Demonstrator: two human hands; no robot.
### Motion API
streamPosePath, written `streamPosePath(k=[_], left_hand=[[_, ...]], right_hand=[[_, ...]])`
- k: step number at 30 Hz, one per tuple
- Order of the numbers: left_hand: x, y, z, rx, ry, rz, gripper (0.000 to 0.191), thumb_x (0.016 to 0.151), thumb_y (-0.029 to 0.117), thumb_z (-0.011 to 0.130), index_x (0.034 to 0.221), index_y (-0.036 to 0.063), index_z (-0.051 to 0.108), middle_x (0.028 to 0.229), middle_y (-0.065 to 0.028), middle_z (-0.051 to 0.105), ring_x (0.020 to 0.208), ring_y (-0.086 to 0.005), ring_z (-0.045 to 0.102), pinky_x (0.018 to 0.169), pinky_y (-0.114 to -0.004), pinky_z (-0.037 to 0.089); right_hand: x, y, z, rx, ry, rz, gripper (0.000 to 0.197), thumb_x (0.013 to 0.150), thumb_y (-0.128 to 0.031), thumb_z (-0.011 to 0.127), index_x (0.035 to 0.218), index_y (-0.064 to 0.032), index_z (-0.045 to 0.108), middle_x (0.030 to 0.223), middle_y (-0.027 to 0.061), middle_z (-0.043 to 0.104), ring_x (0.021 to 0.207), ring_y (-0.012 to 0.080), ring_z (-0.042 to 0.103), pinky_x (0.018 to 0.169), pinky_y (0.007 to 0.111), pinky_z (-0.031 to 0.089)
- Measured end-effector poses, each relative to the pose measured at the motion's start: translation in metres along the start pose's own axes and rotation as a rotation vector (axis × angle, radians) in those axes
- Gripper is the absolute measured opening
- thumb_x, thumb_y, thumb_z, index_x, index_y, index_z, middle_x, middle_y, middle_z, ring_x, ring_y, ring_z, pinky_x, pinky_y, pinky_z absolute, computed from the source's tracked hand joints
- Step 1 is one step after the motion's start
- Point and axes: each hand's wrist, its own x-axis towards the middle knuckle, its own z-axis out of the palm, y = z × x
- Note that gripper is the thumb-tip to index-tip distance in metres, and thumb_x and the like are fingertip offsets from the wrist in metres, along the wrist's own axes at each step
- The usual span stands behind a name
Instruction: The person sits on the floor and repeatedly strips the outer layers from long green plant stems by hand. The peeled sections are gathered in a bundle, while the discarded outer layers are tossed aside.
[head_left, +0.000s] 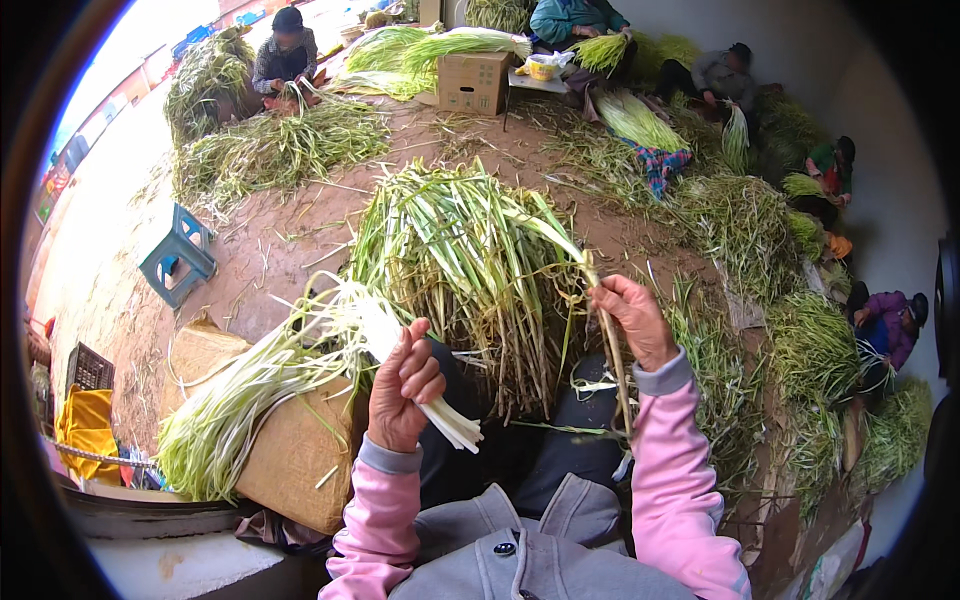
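Note:
My left hand (409, 382) is closed around a bunch of pale stripped stalks (373, 319), whose white ends stick out below the fist. My right hand (634, 316) grips one unstripped plant stalk (613, 352) between thumb and fingers; its brown stem hangs down and its green leaves reach up toward the pile. Across my lap, between the two hands, leans a large pile of leafy green stalks with brown stems (465, 255). On a tan box (300, 450) to the left lie many long, pale green stripped stalks (225, 420).
A blue plastic stool (178, 255) stands to the left. Beyond the pile are a cardboard box (471, 82) and a small table (538, 81) holding a yellow bowl (541, 69). Several people sit among plant heaps (739, 225). Yellow cloth (88, 435) lies beside a dark crate (90, 367).

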Motion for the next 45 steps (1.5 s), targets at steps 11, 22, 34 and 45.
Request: streamPosePath(k=[11, 22, 34, 45], left_hand=[[-0.022, -0.03, 0.0, 0.455, 0.207, -0.101, 0.013, 0.088, 0.012, 0.045, 0.096, 0.0042, 0.052, 0.049, 0.0053, 0.028, 0.035, -0.0053, 0.024, 0.034, -0.021, 0.025], [-0.038, -0.031, 0.007, 0.856, 0.445, -0.139, 0.017, 0.08, 0.017, 0.061, 0.088, 0.0065, 0.052, 0.051, 0.0055, 0.038, 0.038, -0.0048, 0.031, 0.036, -0.021, 0.027], [-0.045, -0.025, 0.002, 1.007, 0.469, -0.264, 0.014, 0.077, 0.016, 0.063, 0.078, 0.0091, 0.051, 0.051, 0.0055, 0.039, 0.038, -0.0046, 0.031, 0.036, -0.021, 0.025], [-0.036, -0.031, 0.006, 0.936, 0.458, -0.147, 0.017, 0.078, 0.017, 0.063, 0.072, 0.0084, 0.05, 0.05, 0.0053, 0.036, 0.038, -0.0057, 0.031, 0.036, -0.021, 0.026]], right_hand=[[-0.076, 0.054, 0.079, 0.14, -0.164, 0.066, 0.016, 0.083, -0.013, 0.059, 0.095, -0.0031, 0.056, 0.081, -0.0032, 0.055, 0.072, 0.0041, 0.049, 0.065, 0.018, 0.041], [-0.1, 0.055, 0.112, -0.164, -0.226, -0.024, 0.019, 0.079, -0.01, 0.062, 0.094, -0.0002, 0.056, 0.077, 0.0012, 0.056, 0.07, 0.0053, 0.048, 0.064, 0.021, 0.042], [-0.117, 0.052, 0.122, -0.676, -0.151, -0.392, 0.023, 0.069, -0.01, 0.067, 0.088, -0.0023, 0.056, 0.077, 0.0102, 0.054, 0.073, 0.0263, 0.054, 0.067, 0.034, 0.043], [-0.103, 0.043, 0.133, -0.871, 0.036, -0.842, 0.015, 0.069, -0.007, 0.057, 0.084, -0.0043, 0.053, 0.085, 0.0074, 0.051, 0.076, 0.0223, 0.052, 0.067, 0.032, 0.044]])
